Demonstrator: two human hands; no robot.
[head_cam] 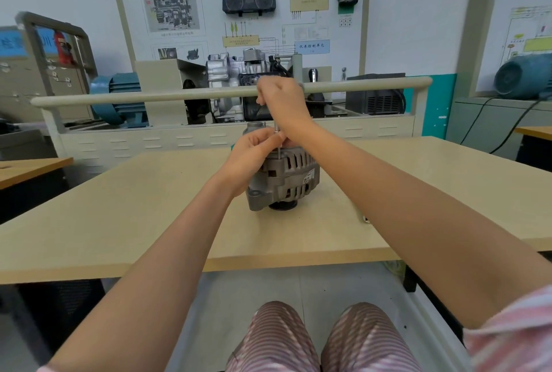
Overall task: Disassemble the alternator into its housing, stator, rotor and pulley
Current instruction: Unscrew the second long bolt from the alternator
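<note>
Two knees in striped trousers (322, 338) are nearest to us, below the edge of the beige counter (125, 222). Farther, in the middle of the counter, we see the alternator (286, 180) standing with its dark pulley (283, 206) downward, touching the counter. Our left hand (254, 150) pinches a thin metal tool shaft (278, 144) just above the housing, fingers curled. Our right hand (282, 102) grips the upper end of the same tool, closed around it. Behind the counter stands a training panel (239, 13) with a gearbox (236, 72).
</note>
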